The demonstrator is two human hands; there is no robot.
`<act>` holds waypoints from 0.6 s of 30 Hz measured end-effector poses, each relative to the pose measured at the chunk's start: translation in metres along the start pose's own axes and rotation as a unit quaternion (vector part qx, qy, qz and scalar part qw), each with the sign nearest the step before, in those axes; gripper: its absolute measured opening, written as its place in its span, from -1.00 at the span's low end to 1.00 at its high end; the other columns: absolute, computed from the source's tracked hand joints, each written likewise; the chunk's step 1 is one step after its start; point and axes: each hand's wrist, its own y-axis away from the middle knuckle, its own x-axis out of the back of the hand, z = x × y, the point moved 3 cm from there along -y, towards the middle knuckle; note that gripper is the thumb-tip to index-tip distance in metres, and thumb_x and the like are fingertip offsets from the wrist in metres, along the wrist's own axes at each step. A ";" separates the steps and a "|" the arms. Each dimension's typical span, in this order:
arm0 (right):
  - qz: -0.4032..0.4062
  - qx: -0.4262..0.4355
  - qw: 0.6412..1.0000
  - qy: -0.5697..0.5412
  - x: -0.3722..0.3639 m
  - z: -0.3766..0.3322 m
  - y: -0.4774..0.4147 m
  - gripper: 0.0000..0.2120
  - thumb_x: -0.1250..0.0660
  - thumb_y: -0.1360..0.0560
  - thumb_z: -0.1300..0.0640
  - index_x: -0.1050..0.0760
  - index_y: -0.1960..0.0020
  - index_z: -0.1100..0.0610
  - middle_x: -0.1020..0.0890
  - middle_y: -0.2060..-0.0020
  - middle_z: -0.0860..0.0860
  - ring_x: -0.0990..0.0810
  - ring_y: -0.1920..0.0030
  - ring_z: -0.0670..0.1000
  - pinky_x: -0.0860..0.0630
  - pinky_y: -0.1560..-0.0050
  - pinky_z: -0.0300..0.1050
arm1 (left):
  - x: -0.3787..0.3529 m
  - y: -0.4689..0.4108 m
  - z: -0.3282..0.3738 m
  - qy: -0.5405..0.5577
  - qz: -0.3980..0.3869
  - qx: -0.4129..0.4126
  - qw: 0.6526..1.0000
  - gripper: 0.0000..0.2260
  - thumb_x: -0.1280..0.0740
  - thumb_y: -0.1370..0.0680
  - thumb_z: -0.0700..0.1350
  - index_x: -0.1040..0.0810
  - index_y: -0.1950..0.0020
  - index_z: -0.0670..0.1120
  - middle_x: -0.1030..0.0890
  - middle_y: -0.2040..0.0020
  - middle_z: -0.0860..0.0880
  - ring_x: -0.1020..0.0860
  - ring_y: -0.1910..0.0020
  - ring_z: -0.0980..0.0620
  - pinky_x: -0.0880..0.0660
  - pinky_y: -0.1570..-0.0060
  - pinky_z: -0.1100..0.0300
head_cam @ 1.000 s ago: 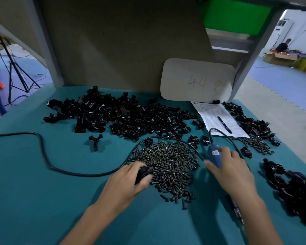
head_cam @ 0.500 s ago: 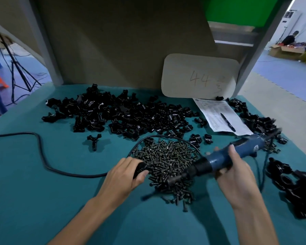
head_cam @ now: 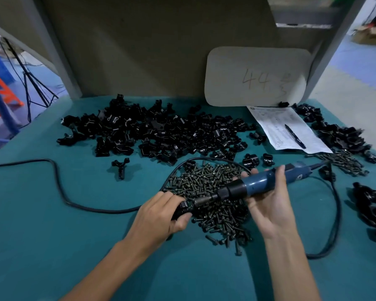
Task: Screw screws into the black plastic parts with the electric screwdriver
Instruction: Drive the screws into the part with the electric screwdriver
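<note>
You're curling fingers (head_cam: pixel 169 197) round both: L hand (head_cam: pixel 161 216) on the part (head_cam: pixel 183 208), R hand (head_cam: pixel 267 205) on the screwdriver (head_cam: pixel 258 184), aiming its tip 8 o'clock at the part.

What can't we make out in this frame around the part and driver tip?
Head view throughout.
1. black plastic part: mostly covered by the left hand; shape and screw hole unseen.
2. electric screwdriver bit tip: small, dark against the part; screw on it or not, cannot tell.
3. sheet of paper: print too small to read.
4. right-side parts pile: cut off by the frame edge.
</note>
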 end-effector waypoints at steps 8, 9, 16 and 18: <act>-0.032 0.002 0.999 0.023 0.004 0.005 -0.006 -0.38 -0.37 -0.43 -0.23 -0.43 -0.36 0.11 -0.72 0.17 0.06 -0.75 -0.01 0.12 -0.68 0.06 0.03 | 0.001 0.003 -0.001 0.019 -0.033 0.005 0.999 -0.74 -0.23 -0.57 0.07 -0.56 0.09 -0.10 -0.46 0.21 0.08 -0.39 0.24 0.09 -0.29 0.26 0.30; -0.035 0.001 0.999 0.028 0.004 0.006 -0.007 -0.39 -0.37 -0.43 -0.23 -0.43 -0.34 0.12 -0.72 0.18 0.05 -0.74 0.00 0.11 -0.68 0.06 0.02 | 0.001 0.003 0.000 0.025 -0.042 0.004 0.999 -0.75 -0.23 -0.57 0.07 -0.55 0.09 -0.09 -0.42 0.21 0.11 -0.36 0.24 0.11 -0.28 0.25 0.31; -0.065 -0.007 0.997 0.027 0.007 0.006 -0.008 -0.58 -0.39 -0.51 -0.18 -0.43 -0.17 0.10 -0.66 0.17 0.06 -0.71 0.10 0.09 -0.68 0.01 0.08 | -0.006 0.004 -0.002 0.073 -0.109 -0.001 0.991 -0.75 -0.17 -0.60 0.12 -0.46 0.09 -0.04 -0.45 0.20 0.12 -0.37 0.22 0.09 -0.39 0.25 0.15; -0.082 -0.012 0.996 0.033 0.003 0.014 -0.006 -0.61 -0.42 -0.47 -0.13 -0.42 -0.14 0.08 -0.65 0.17 0.06 -0.71 0.09 0.09 -0.67 -0.02 0.14 | -0.008 0.003 -0.001 0.066 -0.115 -0.012 0.991 -0.72 -0.16 -0.62 0.13 -0.47 0.08 -0.05 -0.49 0.19 0.10 -0.39 0.22 0.08 -0.41 0.26 0.13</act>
